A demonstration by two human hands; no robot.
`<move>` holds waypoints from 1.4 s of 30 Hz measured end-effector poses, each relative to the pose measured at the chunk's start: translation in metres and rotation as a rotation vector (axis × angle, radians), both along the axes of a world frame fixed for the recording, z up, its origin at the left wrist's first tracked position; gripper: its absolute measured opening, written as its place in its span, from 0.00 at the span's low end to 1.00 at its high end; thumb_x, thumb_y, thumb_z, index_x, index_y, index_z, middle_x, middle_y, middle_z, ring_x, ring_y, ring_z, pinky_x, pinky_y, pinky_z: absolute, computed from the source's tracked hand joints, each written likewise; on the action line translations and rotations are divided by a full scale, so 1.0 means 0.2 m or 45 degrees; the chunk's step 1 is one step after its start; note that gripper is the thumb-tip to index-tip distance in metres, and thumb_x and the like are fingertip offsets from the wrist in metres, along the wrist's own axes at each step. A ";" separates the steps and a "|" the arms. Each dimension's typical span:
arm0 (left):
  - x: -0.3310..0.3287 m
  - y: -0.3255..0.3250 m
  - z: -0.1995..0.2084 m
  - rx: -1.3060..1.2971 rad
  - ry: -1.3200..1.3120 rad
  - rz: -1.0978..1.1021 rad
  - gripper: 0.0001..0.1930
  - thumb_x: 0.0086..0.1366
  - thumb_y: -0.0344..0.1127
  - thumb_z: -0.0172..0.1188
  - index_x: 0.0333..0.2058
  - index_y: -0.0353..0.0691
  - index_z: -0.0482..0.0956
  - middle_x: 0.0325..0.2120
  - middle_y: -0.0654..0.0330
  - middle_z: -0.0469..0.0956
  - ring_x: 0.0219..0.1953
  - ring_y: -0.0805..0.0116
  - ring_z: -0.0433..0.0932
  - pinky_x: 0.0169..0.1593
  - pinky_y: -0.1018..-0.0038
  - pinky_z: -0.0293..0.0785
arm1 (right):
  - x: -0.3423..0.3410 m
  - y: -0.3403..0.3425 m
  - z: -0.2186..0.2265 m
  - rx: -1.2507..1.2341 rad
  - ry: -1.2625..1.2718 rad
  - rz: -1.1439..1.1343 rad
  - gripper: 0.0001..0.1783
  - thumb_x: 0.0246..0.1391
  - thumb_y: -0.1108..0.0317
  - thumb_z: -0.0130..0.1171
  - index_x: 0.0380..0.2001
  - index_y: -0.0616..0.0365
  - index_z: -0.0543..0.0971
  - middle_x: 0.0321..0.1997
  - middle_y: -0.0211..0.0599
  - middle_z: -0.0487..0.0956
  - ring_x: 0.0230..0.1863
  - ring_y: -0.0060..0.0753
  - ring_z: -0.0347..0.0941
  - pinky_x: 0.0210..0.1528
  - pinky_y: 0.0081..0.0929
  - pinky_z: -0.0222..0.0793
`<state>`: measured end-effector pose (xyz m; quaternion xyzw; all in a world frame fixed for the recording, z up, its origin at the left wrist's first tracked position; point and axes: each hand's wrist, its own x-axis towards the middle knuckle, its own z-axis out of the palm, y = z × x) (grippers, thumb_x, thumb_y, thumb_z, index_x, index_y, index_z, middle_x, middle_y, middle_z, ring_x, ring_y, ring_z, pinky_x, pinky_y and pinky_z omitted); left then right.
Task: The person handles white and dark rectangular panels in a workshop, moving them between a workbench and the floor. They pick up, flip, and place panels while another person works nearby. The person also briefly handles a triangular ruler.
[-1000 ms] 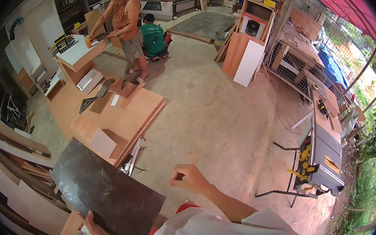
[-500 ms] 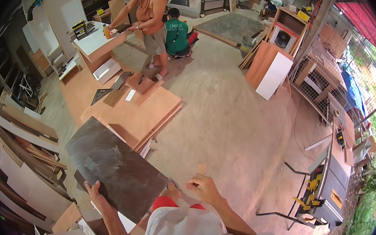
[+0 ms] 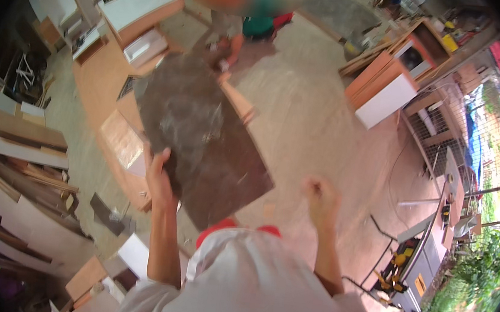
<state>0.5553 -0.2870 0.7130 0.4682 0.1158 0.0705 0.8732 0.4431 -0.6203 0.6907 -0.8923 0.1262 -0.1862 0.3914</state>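
Dark board (image 3: 201, 133) – smooth, dusty-matt laminate – over wood.

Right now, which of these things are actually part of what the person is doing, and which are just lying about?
In hand:
- dark brown flat rectangular panel, held at its edge by the left hand
- right hand, raised, empty

Lying about:
- white-fronted orange cabinet
- stacked pale boards
- grey table saw

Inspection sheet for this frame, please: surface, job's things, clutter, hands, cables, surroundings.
Surface: bare concrete floor, dusty.
Job's things: dark brown panel, raised and tilted, held at its lower left edge.
Clutter: stacked boards at left; offcuts on the floor.
Hands: left hand grips the panel; right hand is loosely closed, holding nothing, apart from the panel.
Cables: thin cord on the floor near the table saw.
Surroundings: orange and white cabinet; a person beyond the panel; greenery at right.
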 end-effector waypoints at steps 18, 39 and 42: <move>0.71 -0.41 0.21 0.067 -0.187 0.034 0.32 0.66 0.30 0.55 0.69 0.36 0.64 0.60 0.52 0.74 0.61 0.58 0.75 0.65 0.62 0.72 | 1.53 0.33 0.41 0.572 -0.211 0.679 0.06 0.53 0.73 0.75 0.33 0.61 0.88 0.29 0.35 0.86 0.30 0.26 0.82 0.36 0.24 0.76; 0.99 -0.87 0.01 -0.077 -0.112 0.477 0.31 0.66 0.27 0.54 0.69 0.40 0.65 0.59 0.55 0.76 0.57 0.62 0.79 0.61 0.63 0.78 | 2.24 -0.07 0.34 0.607 0.394 1.389 0.08 0.53 0.75 0.74 0.32 0.62 0.83 0.31 0.29 0.84 0.33 0.19 0.79 0.40 0.20 0.74; 0.94 -0.78 -0.03 -0.146 -0.127 0.620 0.33 0.66 0.26 0.53 0.71 0.42 0.62 0.59 0.53 0.76 0.57 0.60 0.80 0.60 0.61 0.80 | 2.22 -0.06 0.39 0.854 0.366 1.627 0.07 0.55 0.78 0.71 0.37 0.64 0.85 0.37 0.32 0.86 0.38 0.21 0.82 0.44 0.21 0.78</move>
